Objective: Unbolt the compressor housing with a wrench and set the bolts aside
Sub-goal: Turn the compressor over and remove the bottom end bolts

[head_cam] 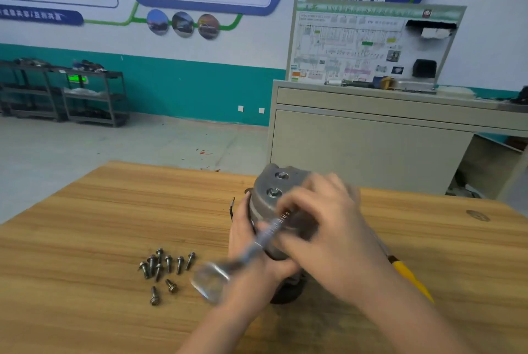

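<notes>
Compressor housing (274,182) sits at lower centre of the frame on the wooden bench (85,210), with two bolt heads showing in its upper face. Your left hand (251,250) wraps round its near side and steadies it. Your right hand (323,228) is curled over the housing with its grip closed on a long bolt (274,226), blurred, whose threaded end points up toward the casting and whose head lies toward lower left; a blurred square shape there may be its washer or a wrench end, I cannot tell which. By my reading you are mid-extraction: this bolt looks free and ready to be set down. Loose bolts (165,268) lie grouped at lower left, well apart from the housing. Next, carry this one over to that group, then take up the wrench for the two remaining heads. A yellow-handled tool (408,273) lies behind your right forearm.
</notes>
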Available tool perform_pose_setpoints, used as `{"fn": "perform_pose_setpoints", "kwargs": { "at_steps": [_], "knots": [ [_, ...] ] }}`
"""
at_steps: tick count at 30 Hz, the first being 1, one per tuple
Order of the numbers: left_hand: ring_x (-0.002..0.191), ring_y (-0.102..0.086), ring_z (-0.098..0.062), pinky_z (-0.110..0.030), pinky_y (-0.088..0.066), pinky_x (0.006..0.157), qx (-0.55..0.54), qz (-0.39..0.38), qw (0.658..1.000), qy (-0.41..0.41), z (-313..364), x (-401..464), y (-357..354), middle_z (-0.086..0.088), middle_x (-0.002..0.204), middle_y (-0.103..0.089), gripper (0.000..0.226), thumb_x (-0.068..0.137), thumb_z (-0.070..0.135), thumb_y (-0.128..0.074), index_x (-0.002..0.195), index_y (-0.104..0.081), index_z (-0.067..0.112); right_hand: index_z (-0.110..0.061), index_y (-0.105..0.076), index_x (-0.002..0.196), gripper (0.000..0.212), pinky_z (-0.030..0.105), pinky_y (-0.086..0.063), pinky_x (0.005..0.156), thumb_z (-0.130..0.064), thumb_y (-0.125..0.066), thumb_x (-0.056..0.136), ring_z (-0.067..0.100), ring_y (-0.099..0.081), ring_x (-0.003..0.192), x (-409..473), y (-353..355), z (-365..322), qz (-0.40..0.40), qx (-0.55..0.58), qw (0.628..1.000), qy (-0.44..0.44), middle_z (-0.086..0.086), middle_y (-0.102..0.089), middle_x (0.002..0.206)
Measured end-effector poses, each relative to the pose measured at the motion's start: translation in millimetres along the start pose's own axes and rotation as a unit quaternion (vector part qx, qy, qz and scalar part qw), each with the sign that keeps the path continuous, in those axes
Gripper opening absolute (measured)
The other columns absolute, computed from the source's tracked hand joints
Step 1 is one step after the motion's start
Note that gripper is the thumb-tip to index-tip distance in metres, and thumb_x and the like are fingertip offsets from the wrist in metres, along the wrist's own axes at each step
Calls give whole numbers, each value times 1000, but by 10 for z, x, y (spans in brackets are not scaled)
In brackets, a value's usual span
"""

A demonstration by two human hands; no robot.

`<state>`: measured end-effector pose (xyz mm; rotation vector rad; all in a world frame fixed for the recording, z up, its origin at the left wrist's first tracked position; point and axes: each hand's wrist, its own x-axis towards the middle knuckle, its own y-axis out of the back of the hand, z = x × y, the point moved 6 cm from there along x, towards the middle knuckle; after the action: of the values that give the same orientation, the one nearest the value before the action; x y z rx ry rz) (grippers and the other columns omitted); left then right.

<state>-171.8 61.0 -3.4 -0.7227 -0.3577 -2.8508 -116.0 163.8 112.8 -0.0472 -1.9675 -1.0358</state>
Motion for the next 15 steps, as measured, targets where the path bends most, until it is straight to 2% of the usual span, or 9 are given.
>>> {"fn": "perform_pose_setpoints", "kwargs": {
  "at_steps": [2,4,6,7,8,9,11,13,15],
  "knots": [
    [133,-45,-10,-40,-40,110,-10,20,1000,2,-4,-19,33,12,142,-46,115,50,53,-85,146,-27,30,-38,-62,84,23,25,-34,83,-61,-58,82,8,-48,93,-333,161,223,80,78,994,-6,-18,-52,86],
    [134,-39,-3,-37,-38,112,10,21,1000,-5,11,-28,39,20,142,-41,123,44,60,-86,146,-22,36,-34,-70,90,29,18,-41,83,-59,-57,85,11,-56,94,-504,245,572,154,224,958,-97,-12,-62,90],
    [134,-37,1,-37,-37,112,14,11,1000,-10,18,-20,30,25,141,-40,124,43,62,-87,146,-21,39,-25,-75,83,30,21,-43,78,-53,-68,76,9,-58,82,-510,184,975,201,400,858,-250,-9,-68,83],
    [134,-37,2,-37,-37,112,14,8,1000,-11,25,-12,24,27,140,-39,125,43,63,-87,146,-21,40,-21,-75,76,27,26,-41,72,-48,-72,73,9,-55,73,-464,117,1184,189,441,814,-328,-9,-66,75],
    [133,-37,3,-37,-38,111,16,5,1000,-12,25,-6,17,28,139,-39,125,43,64,-87,146,-21,41,-19,-73,71,22,27,-36,65,-41,-73,74,9,-50,66,-372,66,1315,161,439,791,-394,-9,-61,67],
    [133,-37,3,-36,-37,111,18,4,1000,-14,28,0,8,28,139,-39,124,44,64,-87,146,-21,41,-17,-71,69,19,27,-32,60,-34,-73,78,11,-45,62,-238,47,1405,123,404,794,-438,-7,-57,62],
    [133,-36,4,-29,-35,111,17,7,1000,-21,42,-3,9,27,139,-39,122,44,63,-88,144,-21,45,-14,-67,69,20,27,-28,55,-28,-72,83,15,-40,59,144,47,1416,35,280,851,-444,-1,-52,61],
    [131,-35,9,-17,-32,106,18,12,999,-30,43,-8,16,28,138,-38,118,42,63,-86,137,-17,56,-11,-71,73,18,25,-37,50,-26,-71,84,14,-47,55,533,-44,1156,-56,169,907,-383,1,-58,61],
    [129,-38,8,-14,-32,103,20,18,999,-31,21,4,20,25,139,-39,120,39,61,-86,137,-16,54,-14,-73,82,12,23,-47,54,-24,-69,84,15,-58,61,776,-183,733,-135,74,943,-296,2,-66,68]
  ]
}}
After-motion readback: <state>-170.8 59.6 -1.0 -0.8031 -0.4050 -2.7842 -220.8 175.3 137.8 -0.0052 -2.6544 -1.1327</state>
